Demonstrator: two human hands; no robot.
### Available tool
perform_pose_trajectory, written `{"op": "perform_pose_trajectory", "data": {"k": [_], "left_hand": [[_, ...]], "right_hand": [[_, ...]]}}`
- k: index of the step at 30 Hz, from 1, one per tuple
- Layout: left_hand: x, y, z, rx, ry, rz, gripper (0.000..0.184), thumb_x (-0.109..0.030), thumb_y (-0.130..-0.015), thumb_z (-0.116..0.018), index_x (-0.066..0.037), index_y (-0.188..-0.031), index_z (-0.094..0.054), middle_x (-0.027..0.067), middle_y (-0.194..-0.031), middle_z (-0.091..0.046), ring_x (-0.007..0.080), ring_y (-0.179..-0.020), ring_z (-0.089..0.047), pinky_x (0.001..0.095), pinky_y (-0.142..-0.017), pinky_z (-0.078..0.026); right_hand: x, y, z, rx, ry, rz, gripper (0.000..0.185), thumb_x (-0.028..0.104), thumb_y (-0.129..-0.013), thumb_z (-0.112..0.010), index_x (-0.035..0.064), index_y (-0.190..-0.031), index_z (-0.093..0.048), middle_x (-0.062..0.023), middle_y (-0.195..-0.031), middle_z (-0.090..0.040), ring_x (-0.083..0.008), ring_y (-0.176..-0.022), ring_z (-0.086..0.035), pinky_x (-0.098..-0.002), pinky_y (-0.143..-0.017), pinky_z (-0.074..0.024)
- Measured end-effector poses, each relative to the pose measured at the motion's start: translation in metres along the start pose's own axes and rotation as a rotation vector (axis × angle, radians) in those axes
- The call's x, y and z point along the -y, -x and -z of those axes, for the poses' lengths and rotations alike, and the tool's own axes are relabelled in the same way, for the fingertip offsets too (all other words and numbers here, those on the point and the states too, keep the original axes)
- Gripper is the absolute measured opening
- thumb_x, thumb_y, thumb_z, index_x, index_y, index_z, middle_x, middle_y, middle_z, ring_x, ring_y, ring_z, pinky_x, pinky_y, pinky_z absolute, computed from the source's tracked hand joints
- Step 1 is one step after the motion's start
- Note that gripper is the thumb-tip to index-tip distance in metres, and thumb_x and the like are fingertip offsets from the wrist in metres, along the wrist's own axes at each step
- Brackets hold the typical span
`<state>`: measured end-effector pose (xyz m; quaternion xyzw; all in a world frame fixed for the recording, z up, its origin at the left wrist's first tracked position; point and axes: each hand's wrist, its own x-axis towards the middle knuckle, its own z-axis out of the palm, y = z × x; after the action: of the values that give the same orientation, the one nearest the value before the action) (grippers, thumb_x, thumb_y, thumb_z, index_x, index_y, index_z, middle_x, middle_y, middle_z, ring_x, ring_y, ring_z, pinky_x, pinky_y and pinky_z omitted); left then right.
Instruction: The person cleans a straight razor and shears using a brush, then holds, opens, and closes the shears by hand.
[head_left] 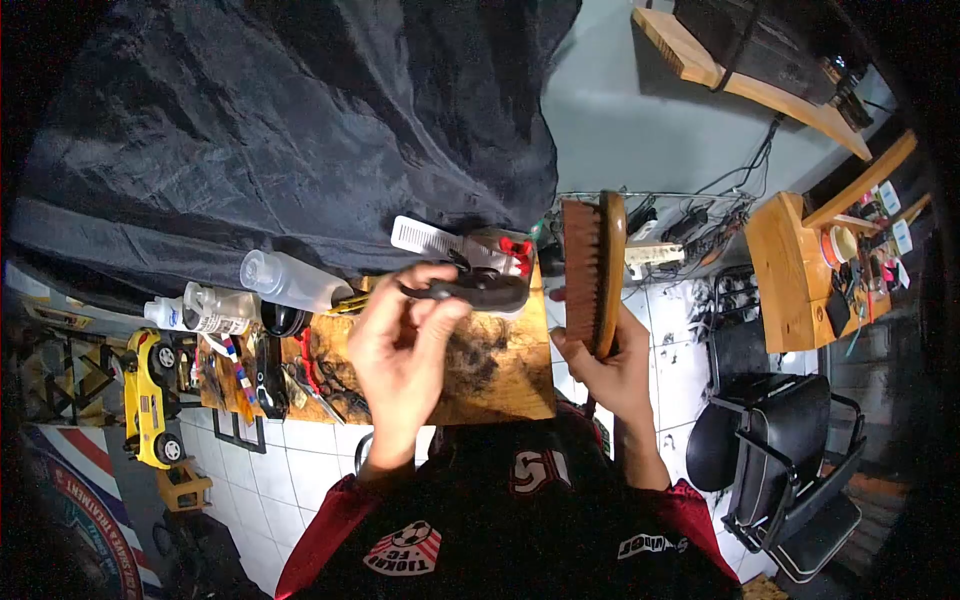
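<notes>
My left hand [405,345] pinches a small black oblong piece [485,292] between thumb and fingers; its exact kind I cannot make out. In my right hand [612,370] is a brush [612,265], held upright by its lower end, its brown bristles facing left toward the black piece. The two held things are apart. Behind the left hand lies a wooden tabletop [530,390] strewn with dark hair clippings. A white comb [425,238] rests beyond it, beside a clear container with red clips [515,255].
A black cloth [300,120] hangs across the far left. Clear bottles [290,280], a black hair clipper [268,375] and scissors [315,390] crowd the table's left. A yellow toy car [150,405] stands further left. At right are a black chair [780,450] and wooden shelf [780,270].
</notes>
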<state>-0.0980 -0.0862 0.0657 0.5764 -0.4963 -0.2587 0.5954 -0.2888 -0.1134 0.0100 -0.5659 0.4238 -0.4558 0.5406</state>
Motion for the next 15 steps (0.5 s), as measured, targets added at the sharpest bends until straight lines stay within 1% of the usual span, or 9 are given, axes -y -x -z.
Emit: {"op": "perform_pose_trajectory", "data": {"k": [2,5,8,9,11,12,13,14,15], "left_hand": [[-0.001,-0.009,0.004,-0.103,0.032,-0.045,0.023,0.001,-0.081,-0.068,0.002,-0.103,-0.062,-0.0015,-0.092,-0.055,0.0023,-0.073,-0.052,0.0150,-0.065,-0.041],[0.006,-0.021,0.004,-0.210,0.034,-0.074,0.023,0.000,-0.081,-0.069,0.001,-0.103,-0.063,-0.0014,-0.090,-0.057,0.0016,-0.075,-0.052,0.0145,-0.064,-0.041],[0.022,-0.030,-0.001,-0.204,0.006,0.034,0.023,-0.002,-0.081,-0.070,0.001,-0.102,-0.064,-0.0026,-0.088,-0.056,0.0010,-0.073,-0.050,0.0139,-0.064,-0.040],[0.029,-0.031,-0.001,-0.192,-0.065,0.033,0.021,-0.003,-0.081,-0.071,0.001,-0.101,-0.065,-0.0040,-0.086,-0.056,0.0007,-0.070,-0.047,0.0133,-0.062,-0.039],[0.037,-0.033,-0.004,-0.147,-0.035,0.054,0.021,-0.004,-0.079,-0.073,0.000,-0.098,-0.067,-0.0025,-0.087,-0.055,0.0039,-0.070,-0.047,0.0159,-0.065,-0.040],[0.040,-0.034,-0.004,-0.147,-0.037,0.061,0.021,-0.004,-0.079,-0.073,0.000,-0.098,-0.067,-0.0025,-0.087,-0.055,0.0039,-0.070,-0.047,0.0159,-0.065,-0.040],[0.043,-0.035,-0.005,-0.160,-0.166,-0.038,0.021,-0.004,-0.077,-0.074,0.000,-0.097,-0.068,-0.0002,-0.088,-0.055,0.0062,-0.073,-0.048,0.0178,-0.069,-0.040],[0.045,-0.037,-0.005,-0.170,-0.295,-0.137,0.022,-0.004,-0.076,-0.074,0.000,-0.096,-0.069,0.0021,-0.089,-0.054,0.0086,-0.076,-0.049,0.0197,-0.072,-0.041],[0.046,-0.039,-0.005,-0.168,-0.296,-0.132,0.022,-0.004,-0.076,-0.074,0.000,-0.096,-0.069,0.0021,-0.089,-0.054,0.0086,-0.076,-0.049,0.0197,-0.072,-0.041]], "right_hand": [[0.009,-0.008,-0.003,0.047,-0.047,-0.087,0.033,-0.005,-0.076,-0.061,-0.0046,-0.108,-0.055,-0.0066,-0.090,-0.063,-0.0082,-0.081,-0.058,-0.0236,-0.072,-0.0478],[0.006,-0.021,-0.014,0.108,-0.108,-0.017,0.036,-0.003,-0.076,-0.063,-0.0046,-0.111,-0.055,-0.0058,-0.090,-0.063,-0.0086,-0.081,-0.058,-0.0241,-0.072,-0.0479],[0.000,-0.029,-0.020,0.159,-0.094,-0.050,0.039,0.003,-0.078,-0.068,-0.0022,-0.115,-0.055,-0.0049,-0.091,-0.063,-0.0093,-0.081,-0.057,-0.0244,-0.073,-0.0478],[-0.001,-0.032,-0.023,0.165,-0.096,-0.074,0.040,0.005,-0.079,-0.069,-0.0014,-0.115,-0.055,-0.0046,-0.091,-0.063,-0.0095,-0.080,-0.057,-0.0246,-0.073,-0.0478],[-0.002,-0.037,-0.023,0.186,-0.084,-0.104,0.040,0.009,-0.080,-0.070,-0.0006,-0.115,-0.055,-0.0045,-0.091,-0.063,-0.0091,-0.082,-0.057,-0.0240,-0.072,-0.0474],[-0.002,-0.039,-0.023,0.195,-0.129,-0.108,0.040,0.009,-0.080,-0.070,-0.0003,-0.116,-0.055,-0.0038,-0.088,-0.062,-0.0080,-0.077,-0.056,-0.0230,-0.067,-0.0470],[-0.002,-0.041,-0.023,0.204,-0.174,-0.111,0.040,0.009,-0.081,-0.070,0.0001,-0.116,-0.055,-0.0030,-0.085,-0.061,-0.0068,-0.071,-0.056,-0.0220,-0.061,-0.0467],[-0.002,-0.042,-0.022,0.204,-0.174,-0.118,0.040,0.009,-0.081,-0.070,0.0001,-0.116,-0.055,-0.0030,-0.085,-0.061,-0.0068,-0.071,-0.056,-0.0220,-0.061,-0.0467],[0.000,-0.044,-0.021,0.236,-0.209,-0.159,0.041,0.010,-0.081,-0.069,0.0004,-0.117,-0.053,-0.0018,-0.081,-0.059,-0.0058,-0.064,-0.054,-0.0212,-0.055,-0.0447]]}}
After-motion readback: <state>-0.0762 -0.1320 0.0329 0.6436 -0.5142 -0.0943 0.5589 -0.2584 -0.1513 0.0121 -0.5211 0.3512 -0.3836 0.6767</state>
